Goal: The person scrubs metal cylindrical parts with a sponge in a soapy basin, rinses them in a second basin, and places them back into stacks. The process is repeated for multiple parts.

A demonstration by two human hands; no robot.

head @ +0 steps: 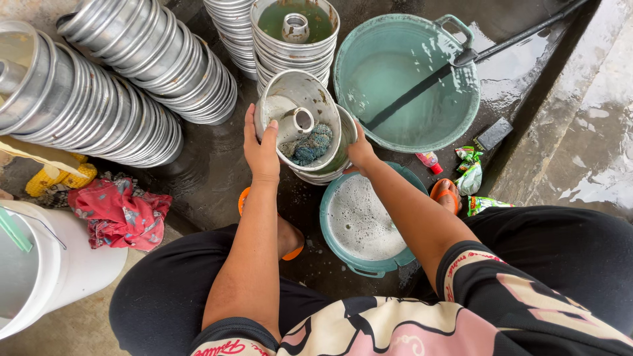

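— Mould (300, 118) held tilted over the soapy basin (359, 221), mouth turned up toward the camera, centre tube pointing the same way.
— Hands?
— Left hand (261, 148) closed on the near-left rim, thumb over the edge. Right hand (360, 150) gripping the right side, fingers hidden behind.
— Inside?
— Blue-green scrubber (311, 145) lying beside the tube.
— Packages?
— Green sachets (471, 173) crumpled on the wet floor, right of the basin, just beside an orange sandal (446, 192). Small red-capped bottle (429, 160) near them. Dark rectangular block (493, 134) further up, by the big tub (409, 79).
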